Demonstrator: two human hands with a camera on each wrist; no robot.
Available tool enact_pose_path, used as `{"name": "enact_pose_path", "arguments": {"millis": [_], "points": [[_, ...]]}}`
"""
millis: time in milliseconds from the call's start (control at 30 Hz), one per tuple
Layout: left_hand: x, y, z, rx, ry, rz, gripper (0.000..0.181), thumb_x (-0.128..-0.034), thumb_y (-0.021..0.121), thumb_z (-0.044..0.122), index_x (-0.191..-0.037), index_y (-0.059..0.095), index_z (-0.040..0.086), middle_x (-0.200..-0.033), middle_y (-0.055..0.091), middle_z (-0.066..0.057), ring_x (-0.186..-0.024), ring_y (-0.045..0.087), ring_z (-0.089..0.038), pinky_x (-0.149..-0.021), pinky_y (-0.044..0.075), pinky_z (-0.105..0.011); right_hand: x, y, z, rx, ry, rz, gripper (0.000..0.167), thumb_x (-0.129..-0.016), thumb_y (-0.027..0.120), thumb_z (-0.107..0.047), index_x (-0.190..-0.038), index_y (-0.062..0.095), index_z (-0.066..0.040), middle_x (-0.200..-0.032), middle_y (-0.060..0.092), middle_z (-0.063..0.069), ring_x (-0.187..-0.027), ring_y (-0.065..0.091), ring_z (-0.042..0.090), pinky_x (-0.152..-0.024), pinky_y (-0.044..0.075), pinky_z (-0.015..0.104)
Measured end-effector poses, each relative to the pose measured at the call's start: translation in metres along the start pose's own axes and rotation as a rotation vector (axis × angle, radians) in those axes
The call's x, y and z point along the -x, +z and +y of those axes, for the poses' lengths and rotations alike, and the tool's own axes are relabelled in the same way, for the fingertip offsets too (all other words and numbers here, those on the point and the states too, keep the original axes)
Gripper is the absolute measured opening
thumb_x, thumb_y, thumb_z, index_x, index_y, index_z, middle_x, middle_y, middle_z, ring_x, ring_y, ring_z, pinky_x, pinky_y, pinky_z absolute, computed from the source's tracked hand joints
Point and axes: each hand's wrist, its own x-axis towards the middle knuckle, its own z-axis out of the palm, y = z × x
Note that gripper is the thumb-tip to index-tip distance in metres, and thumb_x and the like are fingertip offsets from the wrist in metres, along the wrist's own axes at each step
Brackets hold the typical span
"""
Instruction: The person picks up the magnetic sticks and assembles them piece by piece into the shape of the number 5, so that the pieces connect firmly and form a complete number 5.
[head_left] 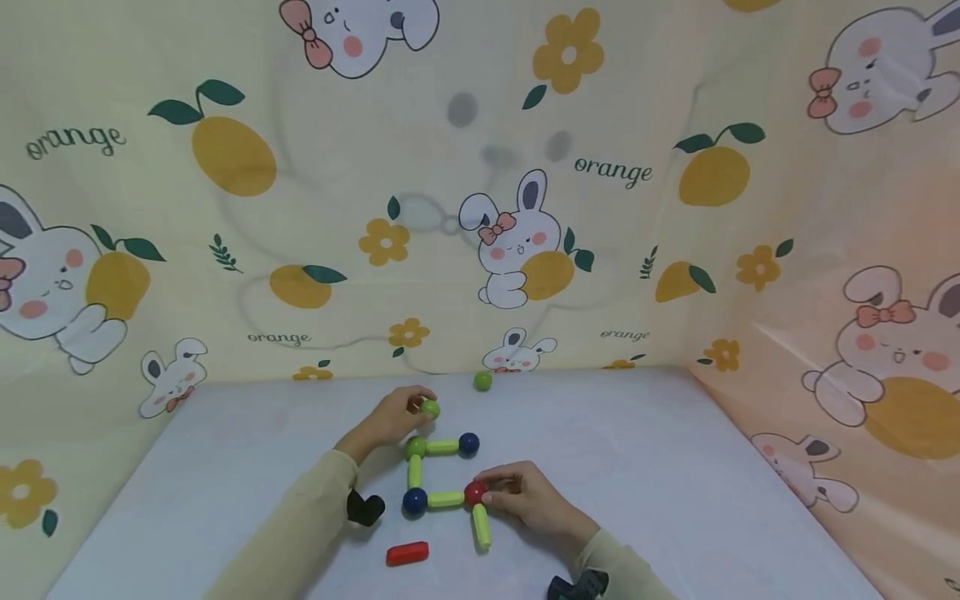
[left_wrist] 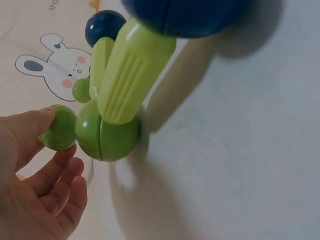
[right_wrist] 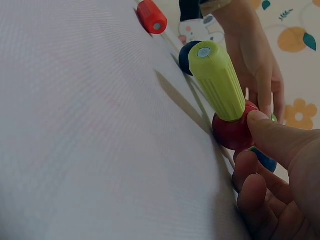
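My left hand point(head_left: 396, 417) pinches a small green ball point(head_left: 430, 408) between thumb and fingers, just behind a joined shape of balls and rods. That shape has a green ball point(head_left: 416, 447) at a corner, a dark blue ball point(head_left: 468, 443) at the far end, another blue ball point(head_left: 416, 501) at the near corner, and light green rods point(head_left: 446, 499) between. With thumb and fingers, my right hand point(head_left: 531, 498) grips the red ball point(head_left: 476, 493) at the shape's right corner. From it a light green rod point(right_wrist: 218, 82) points towards me, its metal-coloured end exposed in the right wrist view.
A loose red rod point(head_left: 407, 553) lies in front of the shape, between my forearms. Further back, near the wall, stands another green ball point(head_left: 483, 381). The white tabletop point(head_left: 637, 450) ends at a printed cloth point(head_left: 442, 292) with rabbits and oranges.
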Motion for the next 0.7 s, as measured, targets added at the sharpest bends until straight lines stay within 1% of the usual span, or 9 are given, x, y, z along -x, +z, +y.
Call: {"name": "enact_pose_path", "arguments": {"millis": [167,300,400,567,700], "points": [[0.008,0.001,0.002,0.005,0.003,0.005,0.035,-0.0970,0.065,0.013,-0.131,0.062,0.009,-0.121,0.065,-0.008,-0.109,0.059,-0.023,-0.096,0.051,-0.043,-0.001,-0.001,0.002,0.002,0.004,-0.008,0.034,-0.097,0.068,-0.018,-0.128,0.068,-0.006,-0.119,0.073,0.012,-0.064,0.050,0.004,-0.057,0.041,0.017],[0.014,0.003,0.006,0.020,0.026,0.033,0.034,-0.0975,0.066,0.014,-0.131,0.062,0.011,-0.121,0.066,-0.006,-0.109,0.060,-0.022,-0.096,0.052,-0.043,-0.001,-0.003,0.004,0.009,0.006,-0.009,0.034,-0.097,0.068,-0.020,-0.128,0.068,-0.007,-0.118,0.074,0.009,-0.064,0.050,0.004,-0.057,0.041,0.017],[0.020,0.005,0.010,0.031,0.051,0.066,0.034,-0.0975,0.066,0.014,-0.131,0.062,0.011,-0.119,0.066,-0.005,-0.107,0.061,-0.020,-0.094,0.053,-0.041,-0.002,-0.003,0.006,0.013,0.007,-0.010,0.033,-0.097,0.068,-0.021,-0.128,0.069,-0.009,-0.117,0.075,0.007,-0.063,0.049,0.005,-0.056,0.041,0.018],[0.033,0.009,0.014,0.066,0.066,0.116,0.034,-0.0972,0.067,0.016,-0.130,0.063,0.014,-0.118,0.067,-0.004,-0.104,0.062,-0.018,-0.090,0.055,-0.038,-0.002,-0.003,0.006,0.024,-0.005,-0.010,0.032,-0.098,0.067,-0.020,-0.128,0.069,-0.010,-0.117,0.074,0.007,-0.060,0.047,0.006,-0.053,0.040,0.019],[0.045,0.014,0.014,0.103,0.063,0.128,0.032,-0.0972,0.068,0.017,-0.129,0.063,0.017,-0.119,0.066,-0.003,-0.103,0.062,-0.017,-0.084,0.056,-0.034,-0.002,-0.002,0.006,0.024,0.004,-0.010,0.032,-0.098,0.067,-0.020,-0.128,0.069,-0.010,-0.116,0.074,0.006,-0.059,0.047,0.006,-0.052,0.040,0.019]]}}
